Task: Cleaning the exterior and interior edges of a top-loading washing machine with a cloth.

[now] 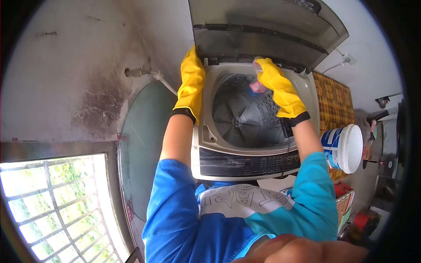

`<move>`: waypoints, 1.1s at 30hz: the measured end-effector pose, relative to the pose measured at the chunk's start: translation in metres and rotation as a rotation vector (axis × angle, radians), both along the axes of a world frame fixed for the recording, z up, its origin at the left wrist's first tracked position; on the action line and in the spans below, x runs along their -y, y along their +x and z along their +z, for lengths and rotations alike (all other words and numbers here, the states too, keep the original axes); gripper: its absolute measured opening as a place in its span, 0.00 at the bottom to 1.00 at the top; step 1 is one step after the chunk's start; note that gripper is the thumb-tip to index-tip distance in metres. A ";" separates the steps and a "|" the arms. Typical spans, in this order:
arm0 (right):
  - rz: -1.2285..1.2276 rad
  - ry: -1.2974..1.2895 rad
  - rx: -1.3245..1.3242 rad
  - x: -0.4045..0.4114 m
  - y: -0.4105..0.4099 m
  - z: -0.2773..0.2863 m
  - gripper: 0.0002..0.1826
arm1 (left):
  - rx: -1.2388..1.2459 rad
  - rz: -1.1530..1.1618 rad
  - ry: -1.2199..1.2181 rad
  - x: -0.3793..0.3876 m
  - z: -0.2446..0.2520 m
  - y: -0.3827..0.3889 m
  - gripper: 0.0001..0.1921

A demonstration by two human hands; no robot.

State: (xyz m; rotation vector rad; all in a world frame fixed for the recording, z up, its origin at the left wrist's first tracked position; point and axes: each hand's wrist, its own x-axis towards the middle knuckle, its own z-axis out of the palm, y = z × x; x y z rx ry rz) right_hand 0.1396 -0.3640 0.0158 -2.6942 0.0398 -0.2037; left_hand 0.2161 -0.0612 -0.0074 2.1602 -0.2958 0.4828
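A top-loading washing machine [258,151] stands before me, its dark translucent lid [263,42] raised. Inside the opening shows the grey drum [236,111] with its perforated wall and finned bottom. My left hand [192,72], in a yellow rubber glove, is at the machine's rear left corner beside the lid's edge; its fingers are partly hidden. My right hand [269,72], gloved the same way, is at the rear rim by the hinge. It holds a pink cloth [258,87], which hangs over the drum with a bit of blue beneath it.
Close on the left are a water tap [136,72] with a hose and a round glass sheet [148,141] against the stained wall. To the right, a white bucket [352,149] sits on a checked surface [334,105]. A wall socket [348,59] is behind.
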 end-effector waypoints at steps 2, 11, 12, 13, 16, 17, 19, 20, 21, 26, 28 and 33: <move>0.017 0.155 -0.181 -0.022 -0.020 0.051 0.19 | -0.008 0.034 0.018 -0.011 -0.008 -0.001 0.24; 0.170 -0.066 -0.003 -0.062 -0.023 0.041 0.21 | 0.032 0.019 -0.004 -0.008 0.001 -0.008 0.22; 0.192 -0.063 0.003 -0.071 -0.014 0.028 0.21 | 0.052 0.031 0.000 -0.011 -0.007 -0.002 0.22; 0.043 -0.118 -0.014 -0.072 -0.005 0.015 0.21 | 0.068 0.034 -0.003 -0.003 -0.003 0.000 0.22; -0.084 -0.078 -0.039 -0.088 0.010 0.009 0.21 | -0.001 0.026 -0.002 0.004 0.002 -0.001 0.22; -0.079 0.018 -0.037 -0.092 0.011 0.010 0.22 | 0.002 -0.001 -0.012 0.005 0.002 -0.002 0.22; -0.098 0.060 0.037 -0.093 0.008 0.015 0.22 | 0.005 0.007 -0.008 -0.001 -0.003 -0.002 0.22; 0.009 -0.066 -0.053 -0.081 0.006 0.029 0.21 | 0.019 -0.002 -0.018 -0.005 -0.004 0.000 0.22; 0.116 -0.189 -0.140 -0.079 0.003 0.044 0.20 | 0.036 -0.011 -0.025 -0.009 -0.004 0.003 0.22; 0.228 -0.140 0.130 -0.075 -0.008 0.043 0.21 | 0.079 0.042 0.000 -0.010 -0.008 0.002 0.23; 0.272 -0.055 0.098 -0.088 -0.010 0.032 0.25 | -0.086 -0.006 -0.041 -0.006 0.000 0.000 0.23; 0.108 -0.182 -0.221 -0.142 0.015 0.031 0.27 | 0.005 0.013 0.001 -0.004 -0.013 0.004 0.24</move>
